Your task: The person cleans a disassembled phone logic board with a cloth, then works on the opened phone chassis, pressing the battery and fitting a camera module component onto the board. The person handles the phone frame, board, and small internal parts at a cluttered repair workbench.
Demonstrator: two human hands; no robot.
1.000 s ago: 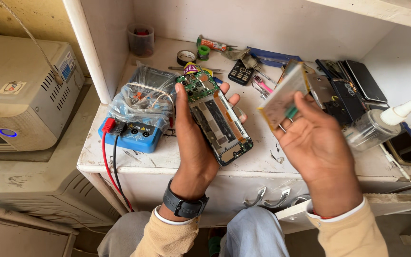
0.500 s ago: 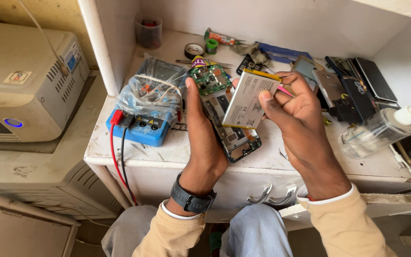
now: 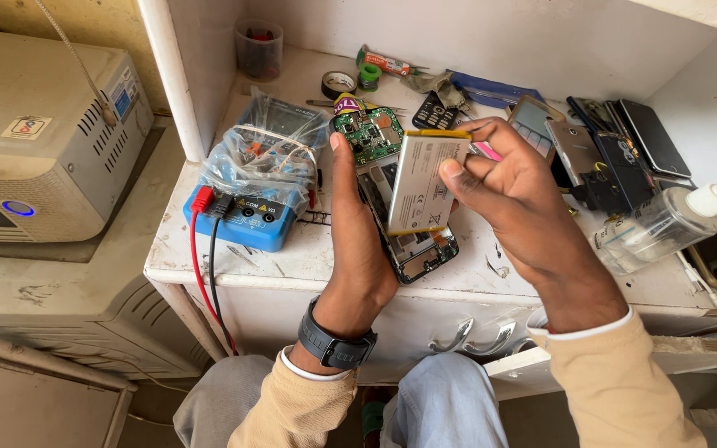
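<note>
The left hand cradles an opened phone from below, fingers clamped along its left edge, above the tabletop. The right hand pinches a flat battery by its right edge, thumb on its face, holding it tilted over the phone's open back. The battery is a thin silver slab with a yellow strip along the top; it looks light and stiff but easily dented, so best held by the edges. The phone shows a green circuit board at its far end and bare frame below: fragile, to be gripped by the rim. Left of it sits a blue multimeter under a plastic bag; farther back lie other phones and a tape roll.
</note>
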